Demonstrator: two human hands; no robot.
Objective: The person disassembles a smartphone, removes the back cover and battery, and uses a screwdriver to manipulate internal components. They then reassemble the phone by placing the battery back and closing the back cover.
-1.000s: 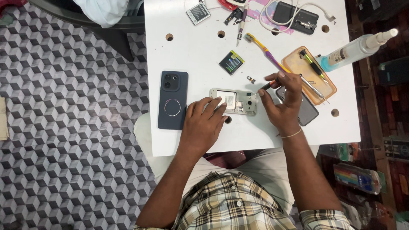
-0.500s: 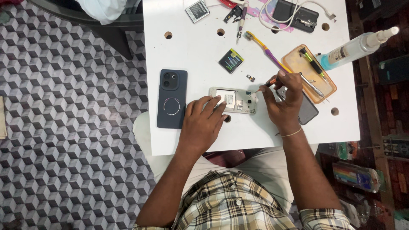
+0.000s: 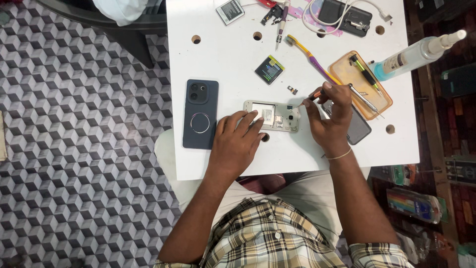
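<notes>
Seen from my head camera, an opened phone (image 3: 272,116) lies on the white table (image 3: 238,54), its back cover off and its long axis running left to right across my view, near the table's front edge. My left hand (image 3: 237,144) rests flat on the phone's left end, fingers spread and pressing down rather than pinching, so its grip is loose and open over the casing. My right hand (image 3: 331,116) sits just beside the phone's right end, its grip pressed together around a thin screwdriver (image 3: 311,96) whose tip slants down and leftward toward the phone's upper right corner. I cannot tell whether the tip touches the casing or hangs just off it. The phone thus lies to the left of the right-hand grip, and the right hand is the nearer one to that corner, while the left hand anchors the far end. A dark phone (image 3: 200,113) in a case lies face down just left of my left hand, parallel to neither hand's work and apart from the opened one. A small battery (image 3: 269,69) sits farther up the table, and a tiny loose part (image 3: 292,90) lies between it and the opened phone. A toothbrush (image 3: 310,58) runs diagonally toward an orange tray (image 3: 342,64) holding tools, and a grey cover (image 3: 358,130) lies partly under my right hand.
</notes>
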